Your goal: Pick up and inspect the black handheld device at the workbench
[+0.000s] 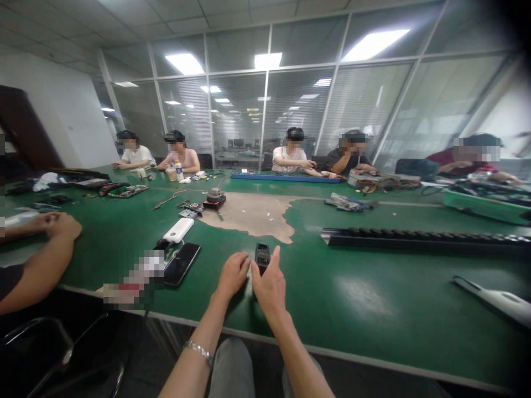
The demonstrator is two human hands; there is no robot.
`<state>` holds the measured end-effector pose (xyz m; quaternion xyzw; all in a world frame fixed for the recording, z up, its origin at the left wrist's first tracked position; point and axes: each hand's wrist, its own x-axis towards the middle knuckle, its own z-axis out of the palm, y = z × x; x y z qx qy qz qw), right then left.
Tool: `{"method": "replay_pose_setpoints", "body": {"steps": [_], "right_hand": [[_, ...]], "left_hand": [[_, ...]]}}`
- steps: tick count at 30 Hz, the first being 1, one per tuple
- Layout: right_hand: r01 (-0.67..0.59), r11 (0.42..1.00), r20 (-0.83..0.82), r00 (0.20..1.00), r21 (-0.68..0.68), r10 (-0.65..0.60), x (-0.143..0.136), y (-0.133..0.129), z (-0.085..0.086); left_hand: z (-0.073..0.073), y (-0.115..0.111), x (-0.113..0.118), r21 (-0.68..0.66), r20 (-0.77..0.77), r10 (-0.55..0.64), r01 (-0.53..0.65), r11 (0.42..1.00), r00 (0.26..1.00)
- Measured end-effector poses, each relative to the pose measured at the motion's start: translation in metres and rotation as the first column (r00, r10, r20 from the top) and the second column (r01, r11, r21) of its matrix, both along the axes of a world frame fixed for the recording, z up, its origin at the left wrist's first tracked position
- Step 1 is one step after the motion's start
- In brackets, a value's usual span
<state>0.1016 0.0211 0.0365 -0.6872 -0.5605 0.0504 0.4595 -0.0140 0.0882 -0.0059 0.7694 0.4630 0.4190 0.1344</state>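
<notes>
A small black boxy part [263, 254] with openings in its top face stands just in front of me at the table's near side. My right hand [269, 284] is closed around it, the thumb on its left and the fingers along its right. Close by on the left, my left hand [233, 273] is curled with its fingertips together, turned toward the part. Whatever those fingertips may hold is too small to make out. The lower part of the black piece is hidden behind my right hand.
On the green table [323, 287], a black phone [182, 264] and a white power bank [178, 230] lie to my left. A long black rail [415, 237], pliers [346, 202] and a green basket [485, 205] are right. Several people sit around the table.
</notes>
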Motion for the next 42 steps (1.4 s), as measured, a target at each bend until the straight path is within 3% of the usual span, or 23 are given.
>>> {"method": "replay_pose_setpoints", "body": {"steps": [14,18,27,42], "right_hand": [[0.011,0.997,0.084,0.996,-0.078,-0.005,-0.005,-0.005,-0.002],[-0.018,0.998,0.075,0.997,-0.061,0.022,-0.003,-0.009,-0.016],[-0.109,0.987,0.055,0.993,0.119,0.103,0.002,0.006,-0.046],[-0.06,0.995,0.044,0.997,0.085,0.057,0.0,0.008,-0.042]], "left_hand": [[0.004,-0.002,-0.001,0.035,-0.03,-0.013,0.015,0.999,0.999],[0.002,-0.001,-0.001,0.037,-0.028,-0.007,0.008,0.999,1.0],[0.001,0.0,-0.001,0.042,-0.022,-0.006,0.007,0.999,1.0],[-0.002,0.002,0.0,0.045,-0.038,0.0,0.002,0.999,0.999]]}}
